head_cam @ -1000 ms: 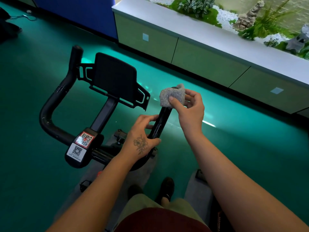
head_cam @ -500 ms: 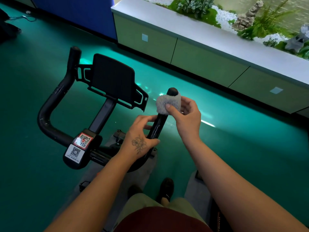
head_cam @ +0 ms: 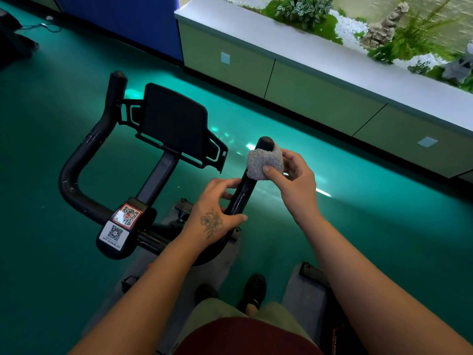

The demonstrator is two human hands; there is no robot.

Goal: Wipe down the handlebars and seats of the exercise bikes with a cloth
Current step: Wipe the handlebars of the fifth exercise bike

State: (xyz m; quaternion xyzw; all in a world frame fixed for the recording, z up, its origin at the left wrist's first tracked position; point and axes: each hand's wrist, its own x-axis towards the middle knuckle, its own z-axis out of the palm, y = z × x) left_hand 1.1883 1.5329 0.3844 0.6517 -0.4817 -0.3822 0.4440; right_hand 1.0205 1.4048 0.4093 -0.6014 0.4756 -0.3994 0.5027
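The cloth (head_cam: pixel 265 163), a grey fluffy wad, sits wrapped round the right bar (head_cam: pixel 243 190) of the handlebars just under its rounded end cap; the right hand (head_cam: pixel 294 183) holds it there, thumb pressing the near face, fingers curled behind the bar, so the grip is closed round cloth + bar together; the left hand (head_cam: pixel 215 213) grips the same bar lower down, thumb on the near side, fingers curled over the far side, holding nothing else; the two hands are near each other but apart, w/ a bare stretch of bar between them. The key relation: the bar's long axis runs from the lower bend, near the person, up and away to the cap; the cloth is at the far end, so the unwiped length lies below the right hand's fingers, toward the left hand; a stroke along the axis would prob. run down toward that hand, which may have to shift out of the way; the right hand is the nearer one to the cloth, being already on it. The left bar (head_cam: pixel 84 155) stands well apart across the tablet holder (head_cam: pixel 174 124), untouched by either hand; no seat is in view. Writing: two QR stickers (head_cam: pixel 120 222) on the stem block, one w/ a red border above, one white below; small print under them is too fine to read; no brand is legible.
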